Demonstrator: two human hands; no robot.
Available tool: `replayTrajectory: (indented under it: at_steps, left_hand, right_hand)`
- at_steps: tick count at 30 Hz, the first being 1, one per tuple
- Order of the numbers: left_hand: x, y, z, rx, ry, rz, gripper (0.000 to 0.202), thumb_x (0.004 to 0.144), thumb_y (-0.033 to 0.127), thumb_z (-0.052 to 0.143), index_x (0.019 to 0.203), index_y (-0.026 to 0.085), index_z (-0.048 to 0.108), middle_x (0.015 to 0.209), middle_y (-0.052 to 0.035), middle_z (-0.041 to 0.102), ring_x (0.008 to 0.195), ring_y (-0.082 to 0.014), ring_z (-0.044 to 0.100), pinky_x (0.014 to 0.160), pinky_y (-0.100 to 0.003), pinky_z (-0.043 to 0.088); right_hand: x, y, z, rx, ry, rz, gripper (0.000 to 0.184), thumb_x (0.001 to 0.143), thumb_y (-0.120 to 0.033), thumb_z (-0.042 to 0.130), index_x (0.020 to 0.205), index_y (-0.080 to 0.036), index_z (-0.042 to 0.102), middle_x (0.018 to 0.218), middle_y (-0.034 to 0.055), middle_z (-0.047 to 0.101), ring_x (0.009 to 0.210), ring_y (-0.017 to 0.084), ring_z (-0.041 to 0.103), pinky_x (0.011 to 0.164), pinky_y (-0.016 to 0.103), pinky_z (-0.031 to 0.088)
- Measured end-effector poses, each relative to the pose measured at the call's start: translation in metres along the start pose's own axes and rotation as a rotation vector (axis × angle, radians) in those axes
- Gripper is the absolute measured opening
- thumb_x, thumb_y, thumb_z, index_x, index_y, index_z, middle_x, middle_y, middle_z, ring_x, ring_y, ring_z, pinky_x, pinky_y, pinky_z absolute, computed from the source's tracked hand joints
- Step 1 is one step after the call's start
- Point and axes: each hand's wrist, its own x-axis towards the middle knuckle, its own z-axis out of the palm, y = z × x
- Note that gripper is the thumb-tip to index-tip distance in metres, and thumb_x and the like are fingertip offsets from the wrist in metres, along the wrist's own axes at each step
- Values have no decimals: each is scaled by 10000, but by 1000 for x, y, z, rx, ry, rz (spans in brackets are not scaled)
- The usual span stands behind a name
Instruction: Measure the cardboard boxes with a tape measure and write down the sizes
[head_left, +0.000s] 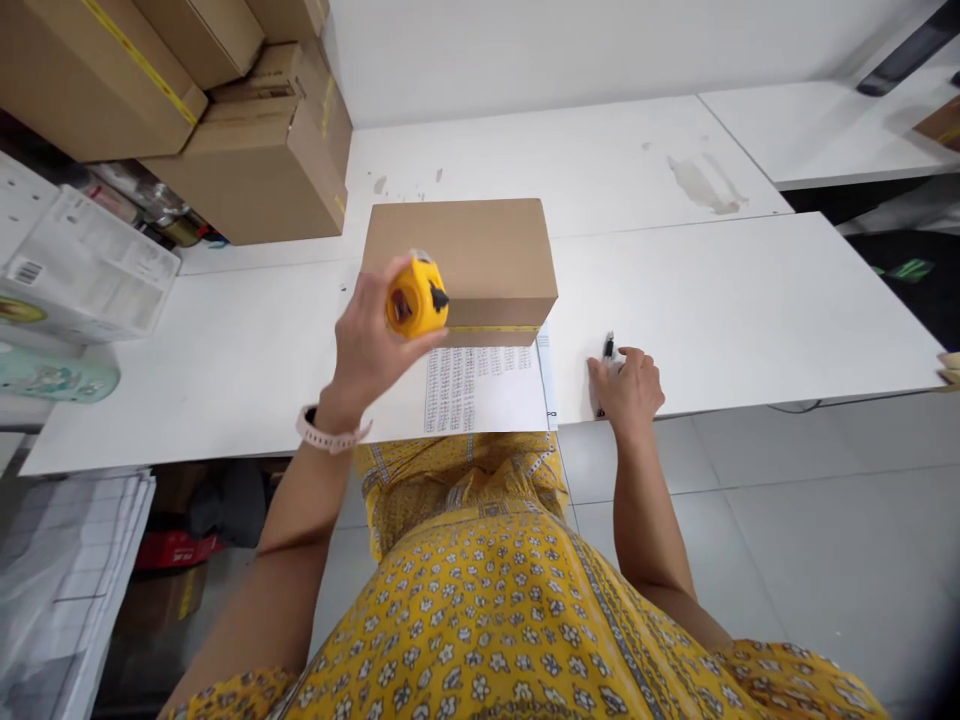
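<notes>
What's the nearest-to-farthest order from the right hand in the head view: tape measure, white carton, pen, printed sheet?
1. Pen, at right hand
2. Printed sheet, left of it
3. Tape measure, in left hand
4. White carton, far left

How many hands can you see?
2. The left hand holds up a yellow tape measure by the cardboard box. The right hand is at a pen on the white table, partly hiding it.
</notes>
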Motion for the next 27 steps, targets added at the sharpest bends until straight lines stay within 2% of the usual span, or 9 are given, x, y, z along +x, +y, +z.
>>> replayTrajectory:
  at_steps: [5, 8, 11, 14, 17, 20, 22, 24, 27]
  left_hand:
    - [50, -38, 20, 143, -95, -30, 564, 956, 530, 618, 1409, 201, 553, 1366, -88, 622, 1298, -302, 568, 1113, -517, 461]
    - [51, -35, 29, 182, 0, -31, 520, 962, 509, 643, 1384, 213, 575, 1448, -94, 584, 1364, -324, 500, 1161, -567, 407]
    - [18, -15, 40, 137, 78, 69, 431, 1020, 423, 583, 1392, 209, 544, 1490, -99, 563, 1392, -295, 487, 1195, -588, 366]
    - [-43, 6, 61, -51, -121, 222, 349, 1040, 353, 532, 1345, 189, 577, 1337, -94, 682, 1309, -256, 596, 1138, -525, 454]
    - [-98, 17, 85, -137, -455, 251, 602, 956, 514, 655, 1452, 202, 519, 1535, -146, 557, 1481, -342, 454, 1224, -596, 331]
    - [-125, 22, 101, -125, -652, 182, 846, 904, 585, 704, 1594, 253, 344, 1681, -151, 356, 1584, -377, 261, 1280, -650, 119]
    - [-128, 28, 108, -115, -691, 124, 867, 918, 570, 691, 1624, 272, 286, 1715, -140, 283, 1607, -369, 189, 1285, -648, 23]
    - [-127, 37, 113, -102, -695, 77, 860, 935, 555, 676, 1635, 254, 276, 1726, -144, 250, 1613, -373, 157, 1280, -654, -22]
    - [-125, 52, 119, -22, -665, 34, 839, 966, 536, 639, 1640, 186, 280, 1723, -166, 245, 1610, -387, 155, 1271, -682, -18]
  right_hand:
    - [4, 3, 4, -1, -54, -79, 415, 953, -263, 435, 1332, -183, 586, 1113, 197, 711, 951, 317, 668, 776, 424, 468]
    - [3, 10, 0, 301, -20, -56, 395, 939, -299, 421, 1246, -194, 645, 921, 129, 719, 797, 275, 659, 752, 437, 499]
    - [-5, 18, -12, 893, -84, 7, 351, 883, -402, 521, 1142, -237, 690, 799, 54, 703, 708, 235, 668, 726, 436, 549]
    - [-21, 20, -31, 1290, -158, -22, 349, 801, -426, 661, 1117, -286, 713, 914, 54, 755, 825, 230, 728, 774, 427, 583]
    - [-38, 10, -46, 1364, -181, -51, 366, 738, -404, 795, 1085, -320, 717, 921, 27, 764, 825, 202, 726, 762, 385, 581]
    - [-50, -10, -44, 1348, -231, -128, 284, 763, -496, 820, 900, -298, 669, 660, -31, 656, 616, 164, 629, 629, 338, 526]
    - [-56, -26, -33, 1348, -275, -157, 401, 847, -623, 711, 723, -273, 560, 490, -72, 470, 452, 128, 458, 508, 302, 423]
    - [-60, -41, -18, 1349, -343, -128, 521, 912, -729, 543, 677, -265, 517, 447, -84, 376, 395, 114, 351, 462, 292, 353]
    - [-61, -56, 1, 1282, -469, -86, 628, 955, -788, 347, 923, -255, 678, 584, -20, 600, 555, 156, 580, 607, 328, 489]
